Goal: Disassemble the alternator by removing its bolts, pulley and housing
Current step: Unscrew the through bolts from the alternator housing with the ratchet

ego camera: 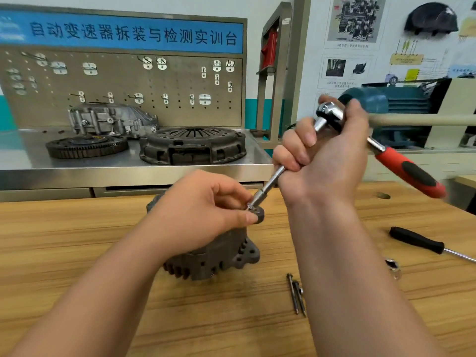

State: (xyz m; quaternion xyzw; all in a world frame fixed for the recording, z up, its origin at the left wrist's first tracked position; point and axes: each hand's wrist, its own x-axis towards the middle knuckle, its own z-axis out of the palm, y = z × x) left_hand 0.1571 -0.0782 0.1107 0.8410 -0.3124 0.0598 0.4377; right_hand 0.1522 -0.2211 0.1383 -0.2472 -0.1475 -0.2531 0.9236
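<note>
The dark grey alternator (213,256) stands on the wooden table, its housing mostly hidden behind my left hand (206,210). That hand pinches a small dark round part (258,214) at the top of the alternator between thumb and fingers. My right hand (324,155) grips the chrome extension bar of a ratchet wrench (332,117) near its head. The bar slants down to a socket (257,198) whose tip meets the round part. The ratchet's red and black handle (412,173) sticks out to the right. Two long removed bolts (296,295) lie on the table beside my right forearm.
A black-handled screwdriver (422,242) and a chrome socket (392,265) lie at the right of the table. Behind stands a steel bench (144,168) with a clutch cover (193,145), a ring gear (86,146), a gearbox casing (110,119) and a pegboard.
</note>
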